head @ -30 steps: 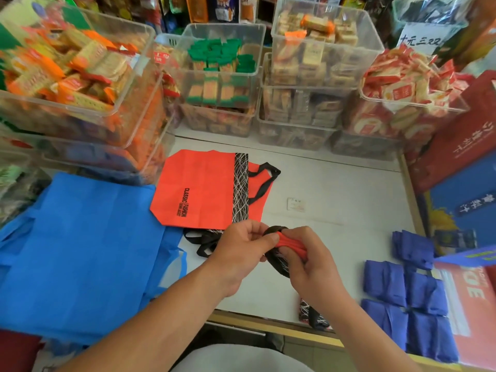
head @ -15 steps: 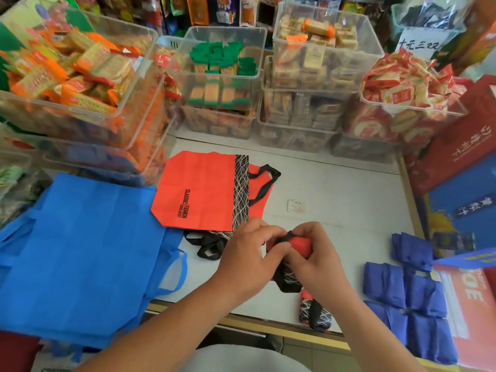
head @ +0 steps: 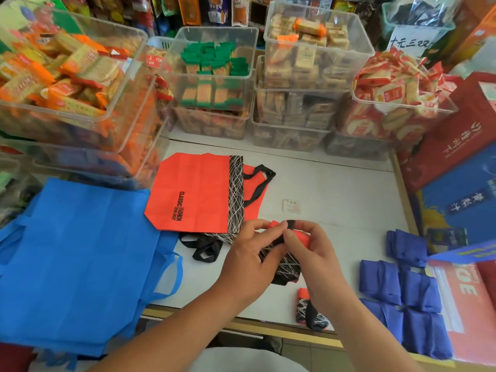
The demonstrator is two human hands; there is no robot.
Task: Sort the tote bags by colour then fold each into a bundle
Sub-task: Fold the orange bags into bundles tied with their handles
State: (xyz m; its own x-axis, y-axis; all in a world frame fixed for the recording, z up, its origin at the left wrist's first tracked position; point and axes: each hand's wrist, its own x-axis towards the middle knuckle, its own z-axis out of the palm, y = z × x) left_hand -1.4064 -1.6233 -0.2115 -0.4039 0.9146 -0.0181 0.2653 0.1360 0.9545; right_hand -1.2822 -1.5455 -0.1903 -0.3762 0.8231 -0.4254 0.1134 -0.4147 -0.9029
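Both hands hold one half-folded red and black bag (head: pixel 289 264) just above the tabletop (head: pixel 343 189), front centre. Left hand (head: pixel 248 260) is curled round its left side, fingertips pinching the top. Right hand (head: pixel 320 260) is curled round the right side, thumb and forefinger pinching the black strap (head: pixel 291 224) across the top. Neither hand is open.

A flat red bag (head: pixel 193 191) lies just behind them, its black handles (head: pixel 204 247) spilling toward the left hand. A stack of bright blue bags (head: pixel 75 251) lies at the left, hanging over the front edge. One finished red bundle (head: pixel 304 304) sits near the front edge under the right wrist. Dark blue bundles (head: pixel 397 285) are grouped at the right. A small card (head: pixel 291 205) lies mid-table. Clear snack bins (head: pixel 214 76) line the back.
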